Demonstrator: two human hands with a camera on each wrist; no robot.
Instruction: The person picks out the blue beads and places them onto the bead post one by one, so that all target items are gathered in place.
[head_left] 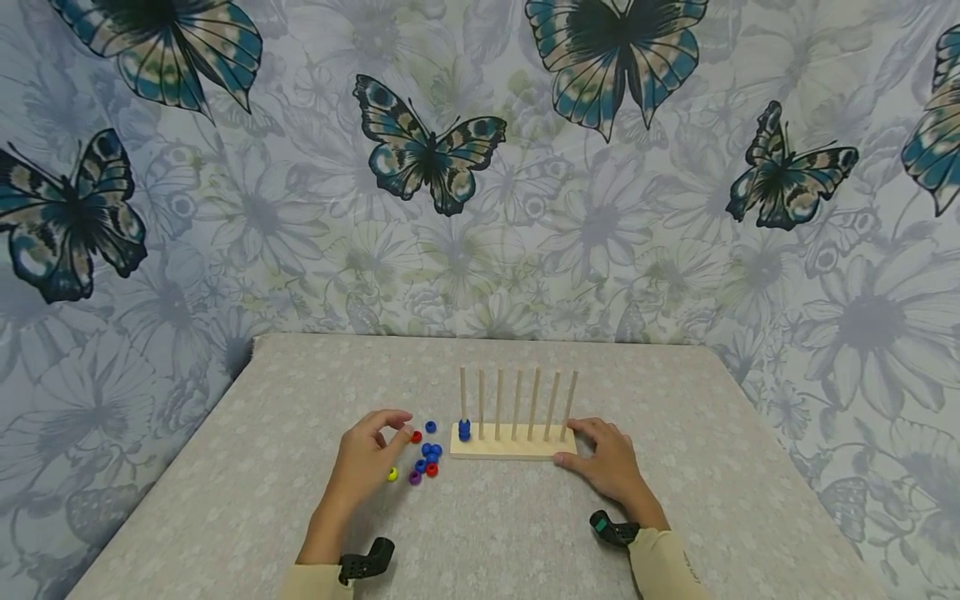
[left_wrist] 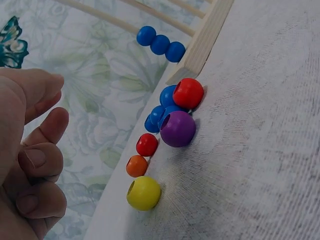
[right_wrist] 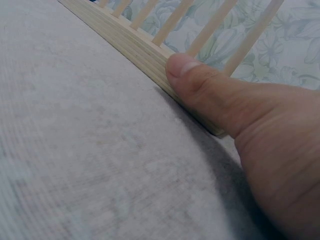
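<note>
A wooden peg board (head_left: 517, 451) with a row of upright pegs stands on the table. Blue beads (left_wrist: 160, 44) are stacked low on its leftmost peg. My right hand (head_left: 611, 462) grips the board's right end, with the thumb (right_wrist: 200, 87) along the front edge. Over the loose beads on the left hovers my left hand (head_left: 362, 462), fingers loosely bent and no bead seen between them. Near it lie a yellow bead (left_wrist: 144, 193), an orange bead (left_wrist: 136, 166), a purple bead (left_wrist: 178, 129), red beads (left_wrist: 188, 93) and several blue beads (head_left: 431, 427). The orange one is hidden in the head view.
A pale patterned cloth covers the table (head_left: 495, 533). Behind it hangs a floral backdrop (head_left: 300, 275) with large butterflies. Each wrist carries a black strapped device (head_left: 366, 562).
</note>
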